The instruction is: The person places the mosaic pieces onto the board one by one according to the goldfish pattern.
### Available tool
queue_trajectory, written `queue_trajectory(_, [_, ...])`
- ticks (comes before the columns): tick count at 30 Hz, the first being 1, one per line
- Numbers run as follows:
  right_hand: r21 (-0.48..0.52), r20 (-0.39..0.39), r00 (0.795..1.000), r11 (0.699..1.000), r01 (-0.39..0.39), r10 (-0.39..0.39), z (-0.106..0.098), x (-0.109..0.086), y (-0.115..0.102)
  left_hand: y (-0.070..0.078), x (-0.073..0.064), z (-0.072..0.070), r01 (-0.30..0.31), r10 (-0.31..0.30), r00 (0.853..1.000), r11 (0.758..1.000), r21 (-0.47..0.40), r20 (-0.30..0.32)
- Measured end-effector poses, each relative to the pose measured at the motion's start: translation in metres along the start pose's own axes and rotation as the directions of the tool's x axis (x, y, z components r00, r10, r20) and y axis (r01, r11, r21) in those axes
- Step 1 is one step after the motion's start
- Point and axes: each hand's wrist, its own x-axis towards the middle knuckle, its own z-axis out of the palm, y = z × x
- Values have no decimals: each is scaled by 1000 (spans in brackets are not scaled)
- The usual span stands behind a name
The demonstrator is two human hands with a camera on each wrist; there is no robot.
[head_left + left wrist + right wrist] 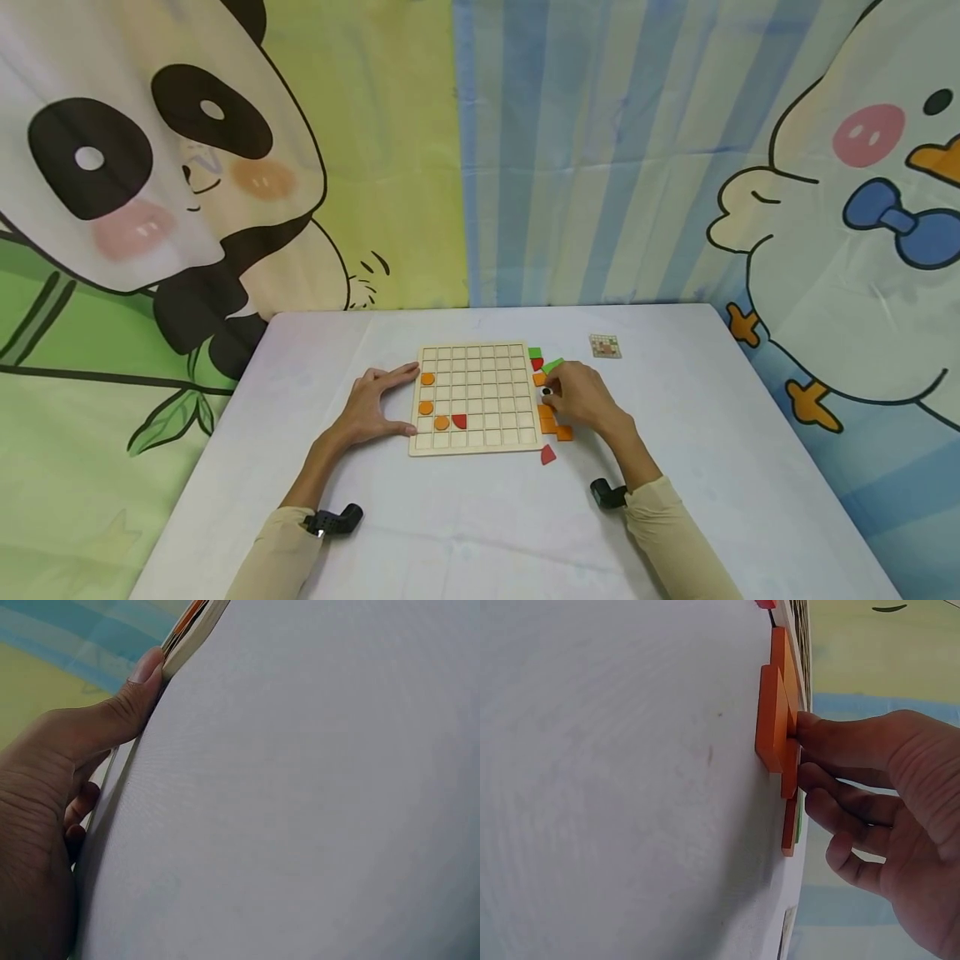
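Note:
A square wooden grid board (480, 400) lies on the white table. Orange round pieces (427, 379) sit in cells at its left side, with a red quarter-round piece (459, 422) beside the lowest one. My left hand (372, 406) rests at the board's left edge, thumb and forefinger spread along it; the thumb (142, 679) shows at the board's lower corner in the left wrist view. My right hand (579, 393) is at the right edge, thumb and forefinger pinching a small black-and-white piece (546, 392). In the right wrist view, its fingertips are right by stacked orange pieces (771, 724), which partly hide them.
Green (535, 352) and red pieces (537, 364) lie by the board's upper right. Orange square pieces (564, 433) lie near its lower right, with a red piece (548, 455) below. A small patterned card (605, 347) is farther back. Printed cloth (585, 150) hangs behind the table.

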Motion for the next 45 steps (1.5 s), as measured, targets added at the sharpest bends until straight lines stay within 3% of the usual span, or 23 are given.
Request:
queue_trajectory(15, [58, 10, 1000, 998, -17, 17, 2, 3, 4, 0, 1, -1, 12, -12, 1000, 1000, -1, 14])
queue_trajectory(25, [40, 3, 1000, 999, 10, -11, -2, 4, 6, 1, 1, -1, 13, -13, 1000, 1000, -7, 15])
queue_trajectory(40, [115, -48, 987, 981, 155, -150, -3, 9, -1, -1, 1, 0, -4, 4, 1000, 1000, -8, 8])
queue_trajectory(45, [154, -20, 986, 974, 165, -164, -2, 12, -7, 0, 0, -1, 8, -8, 1000, 1000, -11, 16])
